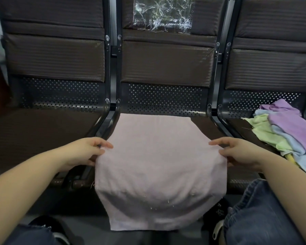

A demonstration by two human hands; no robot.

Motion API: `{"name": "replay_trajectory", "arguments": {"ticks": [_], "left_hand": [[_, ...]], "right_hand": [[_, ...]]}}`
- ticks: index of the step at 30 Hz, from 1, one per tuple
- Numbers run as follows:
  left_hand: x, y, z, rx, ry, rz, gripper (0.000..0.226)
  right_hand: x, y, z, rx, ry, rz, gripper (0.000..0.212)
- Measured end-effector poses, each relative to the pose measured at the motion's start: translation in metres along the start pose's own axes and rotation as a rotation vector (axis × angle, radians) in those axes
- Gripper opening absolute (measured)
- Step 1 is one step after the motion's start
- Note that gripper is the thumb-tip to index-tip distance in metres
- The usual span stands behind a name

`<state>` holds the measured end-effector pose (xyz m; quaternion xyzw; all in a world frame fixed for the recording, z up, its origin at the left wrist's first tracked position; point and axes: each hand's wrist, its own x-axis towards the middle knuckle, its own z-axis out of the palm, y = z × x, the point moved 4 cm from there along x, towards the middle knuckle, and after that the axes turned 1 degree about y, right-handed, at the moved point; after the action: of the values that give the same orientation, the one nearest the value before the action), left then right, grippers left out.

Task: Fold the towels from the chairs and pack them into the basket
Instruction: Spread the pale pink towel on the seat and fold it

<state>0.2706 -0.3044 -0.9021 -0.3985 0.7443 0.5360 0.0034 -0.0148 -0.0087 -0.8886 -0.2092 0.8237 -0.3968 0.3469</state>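
Note:
A pale pink towel (157, 161) lies spread over the middle chair seat (207, 126), its near half hanging over the seat's front edge toward the floor. My left hand (88, 151) pinches the towel's left edge between thumb and fingers. My right hand (237, 151) pinches the right edge the same way. Both hands hold it at about mid-length. A loose pile of towels (281, 131), purple, light blue and light green, lies on the right chair seat. No basket is in view.
Three dark brown padded chairs stand in a row with black metal frames (111, 110) between them. The left seat (42, 135) holds nothing. A crumpled clear plastic bag (162, 15) sits against the middle backrest. My knees in jeans are at the bottom corners.

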Motion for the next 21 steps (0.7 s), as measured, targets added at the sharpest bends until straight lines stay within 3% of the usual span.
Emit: {"name": "replay_trajectory", "arguments": {"ticks": [4, 8, 10, 13, 16, 21], "left_hand": [[-0.006, -0.006, -0.006, 0.034, -0.082, -0.001, 0.029], [-0.007, -0.010, -0.004, 0.328, -0.087, 0.031, 0.047], [-0.009, -0.005, 0.002, 0.528, -0.055, 0.067, 0.053], [-0.011, 0.006, 0.005, 0.724, 0.008, 0.167, 0.044], [-0.015, 0.018, 0.001, 0.745, 0.064, 0.261, 0.019], [-0.020, 0.029, -0.016, 0.677, 0.265, 0.363, 0.024]], "right_hand": [[-0.008, -0.002, 0.001, -0.104, -0.086, 0.005, 0.025], [-0.015, -0.004, 0.005, -0.468, -0.159, 0.018, 0.047], [-0.015, -0.007, 0.008, -0.613, -0.124, 0.014, 0.047], [-0.014, -0.013, 0.010, -0.699, -0.055, -0.046, 0.025], [-0.013, -0.018, 0.005, -0.749, 0.043, -0.122, 0.008], [-0.020, -0.033, -0.002, -0.656, 0.221, -0.282, 0.020]]}}
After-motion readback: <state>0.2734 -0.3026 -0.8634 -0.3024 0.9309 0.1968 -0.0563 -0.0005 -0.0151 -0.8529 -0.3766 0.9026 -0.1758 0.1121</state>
